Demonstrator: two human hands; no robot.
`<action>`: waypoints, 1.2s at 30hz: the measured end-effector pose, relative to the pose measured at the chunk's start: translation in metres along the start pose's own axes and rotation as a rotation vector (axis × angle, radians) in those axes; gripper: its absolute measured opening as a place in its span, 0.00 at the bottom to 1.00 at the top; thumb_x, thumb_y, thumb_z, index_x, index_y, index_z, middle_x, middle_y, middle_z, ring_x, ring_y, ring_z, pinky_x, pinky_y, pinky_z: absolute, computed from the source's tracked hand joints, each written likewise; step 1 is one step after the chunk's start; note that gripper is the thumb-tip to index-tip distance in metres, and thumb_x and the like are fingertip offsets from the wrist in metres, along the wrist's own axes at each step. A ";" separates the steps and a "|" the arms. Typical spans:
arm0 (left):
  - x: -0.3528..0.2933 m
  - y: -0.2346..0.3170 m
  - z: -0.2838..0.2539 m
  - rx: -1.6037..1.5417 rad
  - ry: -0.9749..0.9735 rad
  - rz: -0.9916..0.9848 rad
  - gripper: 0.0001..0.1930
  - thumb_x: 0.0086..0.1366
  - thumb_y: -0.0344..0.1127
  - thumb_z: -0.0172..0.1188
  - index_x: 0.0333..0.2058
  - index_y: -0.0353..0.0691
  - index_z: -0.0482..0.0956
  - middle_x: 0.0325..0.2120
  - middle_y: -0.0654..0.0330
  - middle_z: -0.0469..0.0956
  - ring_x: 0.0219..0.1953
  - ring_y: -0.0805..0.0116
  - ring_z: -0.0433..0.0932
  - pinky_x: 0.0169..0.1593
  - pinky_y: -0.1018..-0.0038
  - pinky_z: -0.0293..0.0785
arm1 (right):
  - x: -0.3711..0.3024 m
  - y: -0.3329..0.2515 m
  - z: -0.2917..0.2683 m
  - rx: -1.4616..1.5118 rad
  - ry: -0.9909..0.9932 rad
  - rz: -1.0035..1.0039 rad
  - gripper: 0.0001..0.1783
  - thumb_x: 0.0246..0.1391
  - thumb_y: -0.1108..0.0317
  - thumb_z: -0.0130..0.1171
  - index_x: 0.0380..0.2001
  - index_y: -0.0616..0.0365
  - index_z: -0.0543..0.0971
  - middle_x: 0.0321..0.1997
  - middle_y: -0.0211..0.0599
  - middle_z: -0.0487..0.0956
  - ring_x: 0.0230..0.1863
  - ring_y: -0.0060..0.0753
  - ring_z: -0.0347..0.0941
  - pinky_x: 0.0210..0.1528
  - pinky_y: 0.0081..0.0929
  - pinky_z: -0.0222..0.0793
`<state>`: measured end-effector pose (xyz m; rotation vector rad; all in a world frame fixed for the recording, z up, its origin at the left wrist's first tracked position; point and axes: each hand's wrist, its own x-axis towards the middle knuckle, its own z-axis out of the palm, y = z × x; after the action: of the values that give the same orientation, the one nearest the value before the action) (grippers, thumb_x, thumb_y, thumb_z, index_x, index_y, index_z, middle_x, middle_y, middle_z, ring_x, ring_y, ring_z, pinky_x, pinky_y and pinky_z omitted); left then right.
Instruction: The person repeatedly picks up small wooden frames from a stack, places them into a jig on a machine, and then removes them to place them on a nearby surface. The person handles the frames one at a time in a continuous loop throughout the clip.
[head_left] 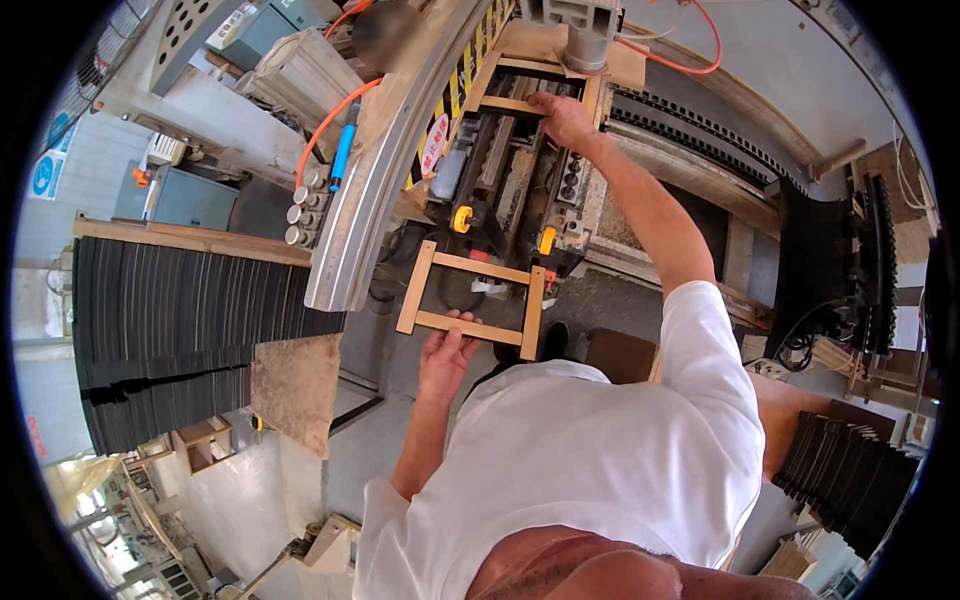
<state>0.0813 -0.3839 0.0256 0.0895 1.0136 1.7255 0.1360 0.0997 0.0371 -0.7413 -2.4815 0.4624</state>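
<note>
My left hand (pixel 447 362) is clamped on the near side of a wooden frame (pixel 482 267) before the machine (pixel 518 180); my right hand (pixel 567 122) touches a second frame (pixel 508 104) there, whether gripping I can't tell.

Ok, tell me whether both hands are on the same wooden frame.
No, the left hand holds the nearer wooden frame, while the right hand is at a separate wooden bar farther away.

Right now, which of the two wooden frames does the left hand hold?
The near wooden frame, nearest the white shirt; the left hand holds its nearer rail. The far wooden frame is at the machine, under the right hand.
</note>
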 end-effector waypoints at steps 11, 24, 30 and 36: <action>0.004 0.008 -0.097 0.076 0.170 -0.042 0.16 0.68 0.30 0.53 0.53 0.39 0.68 0.48 0.57 0.75 0.51 0.64 0.75 0.51 0.67 0.76 | 0.010 -0.003 -0.004 -0.026 -0.101 0.151 0.24 0.42 0.70 0.65 0.47 0.46 0.75 0.43 0.40 0.81 0.47 0.46 0.76 0.47 0.39 0.72; 0.014 -0.011 -0.126 0.218 0.277 -0.057 0.19 0.67 0.33 0.56 0.54 0.34 0.67 0.50 0.56 0.75 0.50 0.64 0.75 0.51 0.66 0.74 | 0.009 -0.011 -0.004 -0.234 -0.121 0.040 0.26 0.43 0.75 0.56 0.50 0.49 0.69 0.36 0.49 0.79 0.41 0.55 0.75 0.43 0.47 0.70; 0.028 -0.034 -0.109 0.221 0.317 -0.086 0.19 0.66 0.33 0.57 0.54 0.36 0.67 0.49 0.56 0.75 0.50 0.64 0.75 0.51 0.65 0.73 | 0.010 -0.001 0.005 -0.128 -0.083 -0.037 0.29 0.40 0.79 0.51 0.51 0.53 0.69 0.33 0.54 0.79 0.40 0.59 0.74 0.42 0.50 0.69; 0.040 -0.042 -0.081 0.319 0.317 -0.073 0.19 0.67 0.33 0.56 0.54 0.36 0.67 0.49 0.57 0.75 0.50 0.65 0.75 0.52 0.66 0.73 | 0.022 -0.008 -0.018 -0.128 -0.273 0.064 0.27 0.44 0.73 0.61 0.52 0.52 0.74 0.42 0.45 0.80 0.47 0.51 0.75 0.50 0.43 0.71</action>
<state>0.0547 -0.3957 -0.0695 -0.0185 1.5042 1.5283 0.1268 0.1086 0.0634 -0.8601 -2.7690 0.4568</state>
